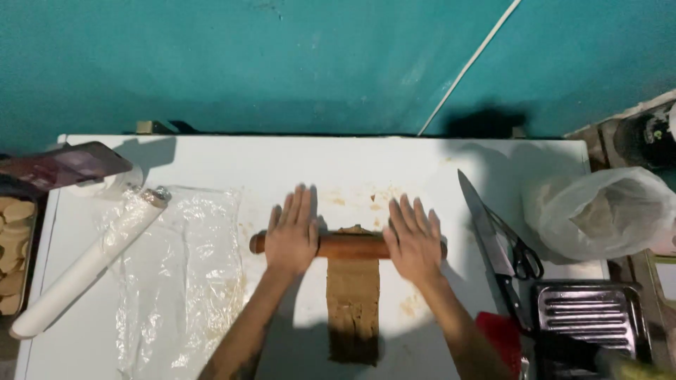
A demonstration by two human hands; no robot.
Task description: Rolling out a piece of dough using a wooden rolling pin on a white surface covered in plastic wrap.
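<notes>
A brown wooden rolling pin [348, 245] lies across the far end of a long strip of brown dough [353, 299] on the white table [282, 162]. My left hand [291, 231] rests flat on the pin's left part with its fingers spread. On the pin's right part, my right hand [413, 238] lies flat in the same way. Neither hand wraps around the pin; both palms press on top of it. The dough strip runs from the pin toward me and a little of it shows past the pin.
A roll of clear film [88, 262] and a crumpled plastic sheet [179, 274] lie at left, beside a tray of round biscuits [14, 253]. At right are a large knife [486, 236], scissors [521, 253], a plastic bag [605, 214] and a metal tray [591, 313].
</notes>
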